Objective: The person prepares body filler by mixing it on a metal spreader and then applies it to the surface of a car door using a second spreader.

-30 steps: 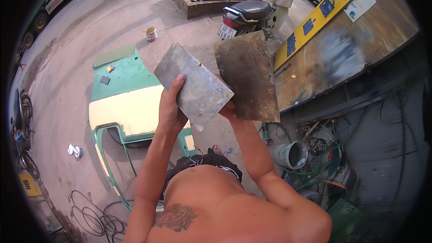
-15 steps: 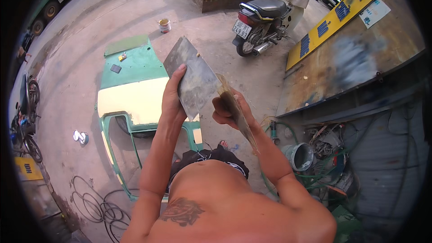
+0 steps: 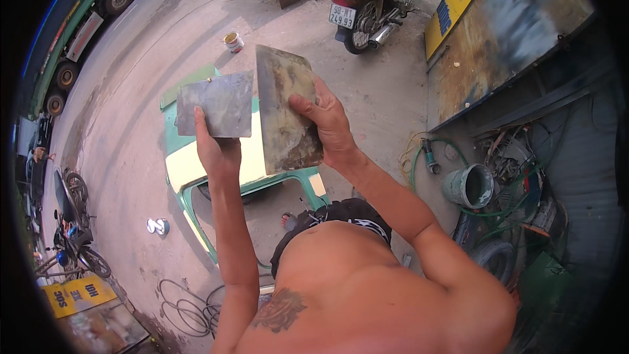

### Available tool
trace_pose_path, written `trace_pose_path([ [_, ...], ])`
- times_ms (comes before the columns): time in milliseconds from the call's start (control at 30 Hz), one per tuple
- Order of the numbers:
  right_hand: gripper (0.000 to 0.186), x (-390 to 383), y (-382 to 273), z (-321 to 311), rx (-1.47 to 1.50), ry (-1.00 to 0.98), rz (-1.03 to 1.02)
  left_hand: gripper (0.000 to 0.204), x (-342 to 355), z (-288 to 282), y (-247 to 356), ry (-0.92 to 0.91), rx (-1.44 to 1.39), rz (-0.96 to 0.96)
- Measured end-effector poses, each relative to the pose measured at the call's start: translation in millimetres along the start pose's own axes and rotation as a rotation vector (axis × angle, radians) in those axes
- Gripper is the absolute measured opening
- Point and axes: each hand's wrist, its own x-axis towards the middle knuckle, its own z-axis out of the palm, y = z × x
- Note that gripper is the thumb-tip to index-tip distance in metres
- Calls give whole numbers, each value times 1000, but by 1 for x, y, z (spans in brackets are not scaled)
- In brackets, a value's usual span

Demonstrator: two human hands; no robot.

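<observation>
A thin grey plate [image 3: 229, 101] is grasped by the fingers of the left hand [image 3: 219, 154], the thumb pressed on its face. Just beside it, a larger brown-stained plate [image 3: 278, 78] is gripped by the fingers of the right hand [image 3: 333, 124]. Beyond both, a green and cream panel [image 3: 187, 167] is seen, with a can [image 3: 233, 44], a bucket [image 3: 457, 191] and a parked motorbike [image 3: 360, 23] farther out.

I see the brown plate [image 3: 282, 82] face-on, no longer edge-on, the thumb of the right hand [image 3: 333, 124] across it; above the left hand [image 3: 219, 152] the grey plate [image 3: 226, 101] sits straighter.
</observation>
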Motion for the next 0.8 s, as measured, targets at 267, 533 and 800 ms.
trace_pose_path([
  [267,36,1,-2,-25,-312,157,14,58,-17,11,-2,-148,442,225],
  [533,34,-4,-14,-9,-795,1,-92,56,-24,6,0,-361,653,123],
  [800,37,-14,-22,5,-718,-25,-14,54,-34,23,3,-335,670,81],
])
